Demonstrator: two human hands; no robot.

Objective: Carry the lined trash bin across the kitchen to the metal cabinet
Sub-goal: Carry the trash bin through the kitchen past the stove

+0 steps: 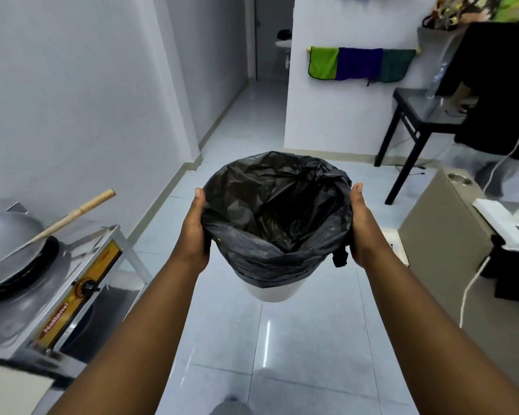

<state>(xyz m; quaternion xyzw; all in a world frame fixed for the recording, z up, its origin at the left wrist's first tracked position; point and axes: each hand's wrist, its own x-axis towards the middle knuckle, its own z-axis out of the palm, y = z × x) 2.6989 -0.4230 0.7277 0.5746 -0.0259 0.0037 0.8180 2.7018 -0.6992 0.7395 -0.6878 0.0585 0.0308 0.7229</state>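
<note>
A white trash bin (pixel 271 292) lined with a black plastic bag (pixel 277 211) hangs in the air above the tiled floor, in the middle of the view. My left hand (pixel 196 232) presses against its left side near the rim. My right hand (pixel 361 227) presses against its right side. Both hands hold the bin up between them. The bag's edge is folded over the rim and the inside looks dark. A beige metal cabinet (pixel 444 250) stands on the floor at the right, close to my right hand.
A steel stove stand (pixel 81 298) with a wok (pixel 6 235) and a wooden-handled tool (pixel 72 214) is at the left. A black table (pixel 414 121) and a person in dark clothes (pixel 498 94) are at the back right. White cables (pixel 471 286) hang by the cabinet. Tiled floor (pixel 282 354) runs ahead.
</note>
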